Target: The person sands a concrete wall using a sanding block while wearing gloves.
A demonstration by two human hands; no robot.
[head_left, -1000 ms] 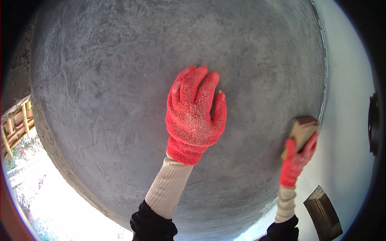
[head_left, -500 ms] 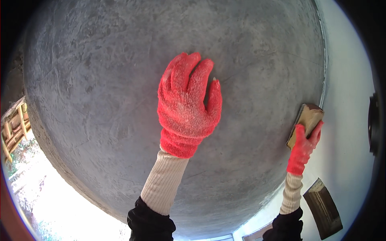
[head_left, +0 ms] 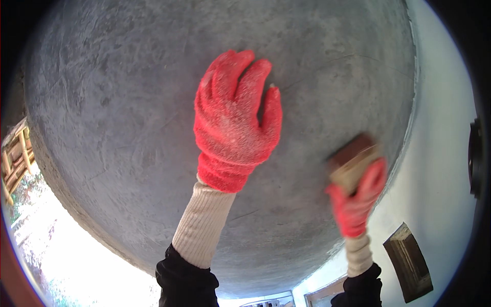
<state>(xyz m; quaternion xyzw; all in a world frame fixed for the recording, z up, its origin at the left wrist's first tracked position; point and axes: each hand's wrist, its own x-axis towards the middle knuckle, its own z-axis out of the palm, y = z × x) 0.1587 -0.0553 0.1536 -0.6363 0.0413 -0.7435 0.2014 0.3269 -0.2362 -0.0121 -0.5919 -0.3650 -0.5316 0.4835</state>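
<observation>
My left hand [head_left: 238, 120], in a red coated glove with a cream knit cuff, is over the middle of the broad grey plastered surface [head_left: 128, 133]. Its fingers are slightly bent and apart, and nothing shows in it. Whether the palm touches the plaster I cannot tell. Farther right, my right hand [head_left: 360, 204] wears a matching red glove and grips a sanding block [head_left: 353, 171] by its sides. The block is tan with a reddish-brown face and lies tilted against the grey surface. Motion blurs this hand and the block.
A white wall [head_left: 445, 128] meets the grey surface along a curved seam at right. Set in that wall is a dark rectangular recess [head_left: 409, 263]. At far left, a wooden lattice [head_left: 19, 158] stands beyond the rough edge, above bright ground.
My right hand has swept the sanding block leftward from the seam beside the white wall, turning it. The left hand sits slightly higher in view, its fingers the same.
</observation>
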